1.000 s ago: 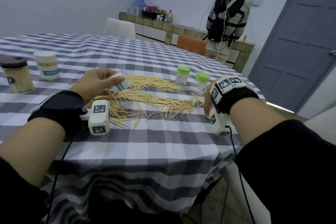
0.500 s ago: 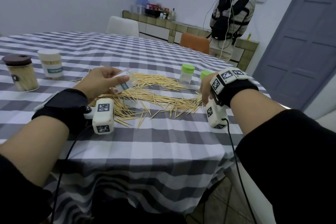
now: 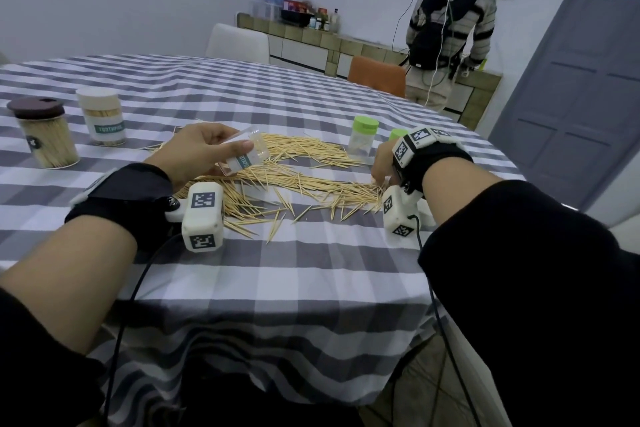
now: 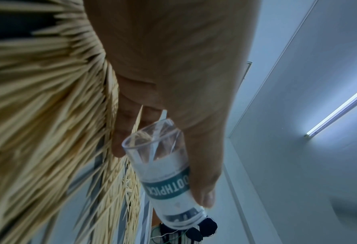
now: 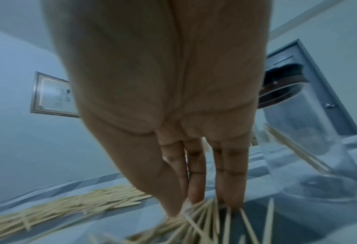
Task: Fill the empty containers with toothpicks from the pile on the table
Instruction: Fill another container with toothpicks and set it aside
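My left hand (image 3: 207,152) grips a clear toothpick container (image 3: 247,156) with a teal label, held tilted above the left part of the toothpick pile (image 3: 304,184). The left wrist view shows the container (image 4: 167,173) with its mouth open, thumb along one side and fingers behind it. At the pile's right end my right hand (image 3: 381,166) reaches down. In the right wrist view its thumb and fingertips (image 5: 185,206) pinch a small fan of toothpicks (image 5: 204,219) against the cloth.
Two green-lidded containers (image 3: 363,135) (image 3: 398,133) stand behind the pile, the second partly hidden by my right wrist. Two filled jars (image 3: 45,135) (image 3: 104,118) stand at the left. Beyond the table are two chairs and a person (image 3: 450,21) at a counter.
My right hand has come down onto the pile's right end and its fingers have closed on toothpicks. The left hand keeps the container almost where it was.
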